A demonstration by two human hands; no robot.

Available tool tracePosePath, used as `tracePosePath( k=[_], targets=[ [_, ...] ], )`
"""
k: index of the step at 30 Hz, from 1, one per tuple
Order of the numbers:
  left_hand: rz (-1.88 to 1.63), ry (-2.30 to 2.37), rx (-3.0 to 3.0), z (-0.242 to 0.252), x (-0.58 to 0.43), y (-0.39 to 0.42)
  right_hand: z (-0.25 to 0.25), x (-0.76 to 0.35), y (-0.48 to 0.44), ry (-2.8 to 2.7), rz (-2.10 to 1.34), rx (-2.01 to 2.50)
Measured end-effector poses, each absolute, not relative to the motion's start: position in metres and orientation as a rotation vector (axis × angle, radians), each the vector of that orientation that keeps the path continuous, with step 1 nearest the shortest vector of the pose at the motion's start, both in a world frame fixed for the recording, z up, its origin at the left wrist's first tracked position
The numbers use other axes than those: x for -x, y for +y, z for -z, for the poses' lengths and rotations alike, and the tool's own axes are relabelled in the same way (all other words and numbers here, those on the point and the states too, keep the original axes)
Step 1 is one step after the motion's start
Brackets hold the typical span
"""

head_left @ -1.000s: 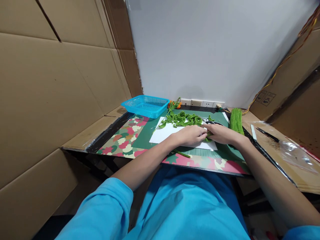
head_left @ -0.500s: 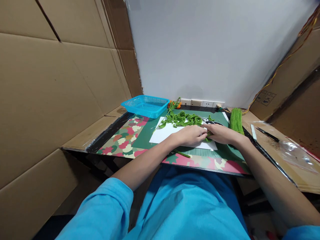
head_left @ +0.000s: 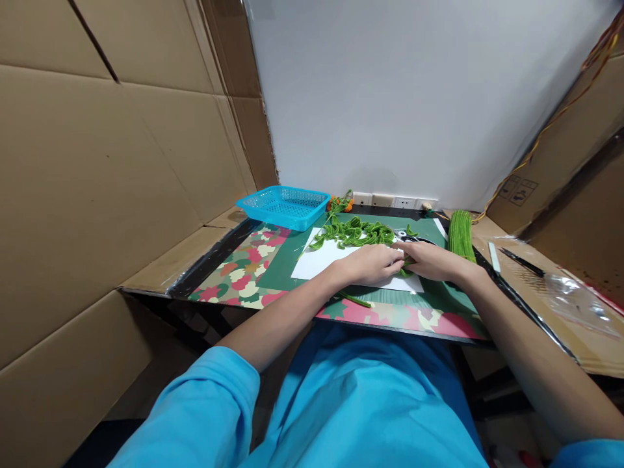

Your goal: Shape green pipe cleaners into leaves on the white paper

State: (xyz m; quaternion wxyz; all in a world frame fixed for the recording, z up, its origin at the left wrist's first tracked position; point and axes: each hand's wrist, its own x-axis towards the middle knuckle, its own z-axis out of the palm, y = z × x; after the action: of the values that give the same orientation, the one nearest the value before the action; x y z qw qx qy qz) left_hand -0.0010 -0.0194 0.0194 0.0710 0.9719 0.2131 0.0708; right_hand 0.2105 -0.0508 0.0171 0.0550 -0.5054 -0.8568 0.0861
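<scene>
I read fine fingerwork: left hand (head_left: pixel 374 263) and right hand (head_left: pixel 431 259) meet over a fuzzy green strand (head_left: pixel 405 272); can't tell if pinching; next needs steadiness.

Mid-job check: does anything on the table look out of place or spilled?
One stray piece: a thin, fuzzy green strip lies just in front of the rectangular white paper sheet, apart from the curled, fuzzy green pile at its far side. No spill is visible.

Green piece (head_left: pixel 405 272): mostly hid. under fingers (head_left: pixel 394 261).
Blk/wht item (head_left: pixel 402 234): part hid. behind R hand (head_left: pixel 431 259).
Clear bag (head_left: pixel 580 304): contents too sm. to ID.
R sleeve (head_left: pixel 592 454): cut off, btm.
</scene>
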Motion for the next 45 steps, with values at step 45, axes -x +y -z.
tracePosePath(
  k=[45],
  targets=[
    [-0.202,0.665,-2.915,-0.0231,0.0018,-0.024,-0.0168,-0.2106,-0.0506,-2.599,-0.247,1.519]
  ],
)
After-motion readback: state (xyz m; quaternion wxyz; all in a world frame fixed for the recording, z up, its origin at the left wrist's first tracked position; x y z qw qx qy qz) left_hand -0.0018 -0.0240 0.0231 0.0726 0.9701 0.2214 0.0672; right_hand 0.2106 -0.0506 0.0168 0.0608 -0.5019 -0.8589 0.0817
